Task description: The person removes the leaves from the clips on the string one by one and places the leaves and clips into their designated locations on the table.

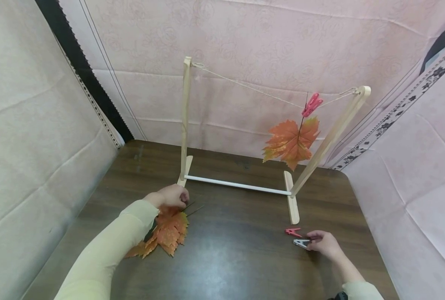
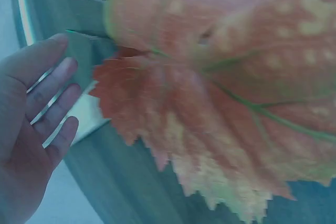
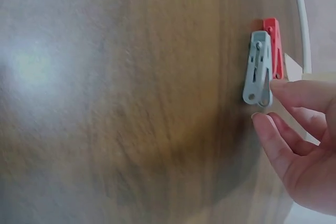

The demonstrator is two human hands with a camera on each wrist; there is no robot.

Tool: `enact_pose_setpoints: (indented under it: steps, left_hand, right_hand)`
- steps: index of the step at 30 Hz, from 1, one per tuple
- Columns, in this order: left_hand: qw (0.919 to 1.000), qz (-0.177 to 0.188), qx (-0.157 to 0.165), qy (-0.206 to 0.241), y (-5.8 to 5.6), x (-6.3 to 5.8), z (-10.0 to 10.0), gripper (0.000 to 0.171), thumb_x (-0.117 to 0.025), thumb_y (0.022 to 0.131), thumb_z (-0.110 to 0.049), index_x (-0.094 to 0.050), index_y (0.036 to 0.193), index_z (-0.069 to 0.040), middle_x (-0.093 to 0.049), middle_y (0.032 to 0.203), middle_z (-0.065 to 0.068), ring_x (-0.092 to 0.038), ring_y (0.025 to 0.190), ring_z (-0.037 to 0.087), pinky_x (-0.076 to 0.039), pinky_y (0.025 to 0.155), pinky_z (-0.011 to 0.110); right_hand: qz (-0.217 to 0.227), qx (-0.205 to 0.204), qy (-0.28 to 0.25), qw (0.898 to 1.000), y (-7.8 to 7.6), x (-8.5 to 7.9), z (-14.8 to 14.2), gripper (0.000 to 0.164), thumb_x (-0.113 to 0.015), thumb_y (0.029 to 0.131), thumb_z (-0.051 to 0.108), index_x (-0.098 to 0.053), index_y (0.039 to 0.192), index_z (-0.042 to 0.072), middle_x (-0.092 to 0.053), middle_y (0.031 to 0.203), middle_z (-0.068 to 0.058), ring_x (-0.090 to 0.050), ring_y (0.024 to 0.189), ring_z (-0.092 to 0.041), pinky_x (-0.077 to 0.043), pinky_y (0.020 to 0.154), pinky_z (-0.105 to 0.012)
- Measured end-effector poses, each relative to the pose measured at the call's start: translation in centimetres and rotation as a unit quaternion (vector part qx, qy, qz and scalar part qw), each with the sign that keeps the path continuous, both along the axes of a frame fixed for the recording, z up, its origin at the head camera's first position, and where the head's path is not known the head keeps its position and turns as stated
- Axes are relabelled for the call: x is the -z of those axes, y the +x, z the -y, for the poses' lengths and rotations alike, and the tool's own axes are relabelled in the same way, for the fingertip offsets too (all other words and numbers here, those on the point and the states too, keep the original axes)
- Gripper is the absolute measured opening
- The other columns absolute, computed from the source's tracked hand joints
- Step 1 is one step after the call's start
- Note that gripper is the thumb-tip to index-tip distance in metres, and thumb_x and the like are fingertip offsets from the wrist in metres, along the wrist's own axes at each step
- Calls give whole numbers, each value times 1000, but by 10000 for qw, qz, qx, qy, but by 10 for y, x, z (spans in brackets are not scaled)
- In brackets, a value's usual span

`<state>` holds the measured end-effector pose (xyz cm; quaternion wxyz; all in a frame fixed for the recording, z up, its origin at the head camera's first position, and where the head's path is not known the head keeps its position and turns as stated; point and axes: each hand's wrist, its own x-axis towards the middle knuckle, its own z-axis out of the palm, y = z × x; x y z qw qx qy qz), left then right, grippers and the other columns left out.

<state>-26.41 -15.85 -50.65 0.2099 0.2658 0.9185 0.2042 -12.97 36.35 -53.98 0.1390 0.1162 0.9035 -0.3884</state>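
Note:
Orange-and-yellow artificial maple leaves [image 1: 170, 231] lie stacked on the table at the left, with thin dark stems pointing right. My left hand [image 1: 173, 196] is over the stem end of the stack; in the left wrist view its fingers [image 2: 52, 98] are loosely extended beside the stems, holding nothing. At the right, my right hand [image 1: 325, 245] reaches to a grey clothespin [image 1: 301, 243]. The right wrist view shows thumb and fingers [image 3: 270, 140] spread at the end of the grey clothespin [image 3: 257, 69], not pinching it. Just behind lies a red clothespin [image 1: 293, 231].
A wooden stand with two posts [image 1: 186, 121] and a white crossbar [image 1: 237, 184] stands at the back of the table [image 1: 222, 250]. Its string [image 1: 248, 87] carries one maple leaf [image 1: 293, 141], clipped by a pink clothespin [image 1: 312, 105] near the right post [image 1: 331, 139]. Cloth hangs around the table.

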Motion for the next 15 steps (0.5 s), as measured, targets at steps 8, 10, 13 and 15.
enact_pose_setpoints:
  steps: [8,10,13,15]
  left_hand:
    - [9956,-133,1,923,-12,-30,-16,24,-70,83,-14,-65,103,-3,-68,103,13,-63,95,22,-50,85,37]
    - [9933,-158,10,1146,-16,-38,-20,25,-69,83,-15,-65,104,-3,-67,103,14,-63,96,23,-50,86,37]
    - [9903,-208,-30,1373,-21,-48,-26,27,-69,84,-17,-65,106,-2,-67,105,13,-63,98,25,-49,87,37]
    - [9885,-260,-50,1492,-24,-56,-30,28,-69,84,-17,-65,106,-2,-67,106,14,-62,100,26,-49,88,38]
  right_hand:
    - [-267,-71,-688,9973,-8,-34,-12,49,-65,84,7,-46,123,-18,-62,110,-31,-67,80,-13,-54,73,-29]
    - [-325,-44,-877,9956,-11,-44,-14,52,-64,86,9,-43,125,-18,-61,113,-30,-67,79,-10,-54,75,-29]
    - [-448,46,-1139,9925,-17,-60,-17,52,-65,86,11,-44,125,-16,-68,106,-15,-67,77,-6,-54,76,-30]
    - [-519,59,-1274,9905,-21,-69,-20,46,-65,87,13,-50,123,-11,-70,97,3,-67,75,-3,-54,76,-28]
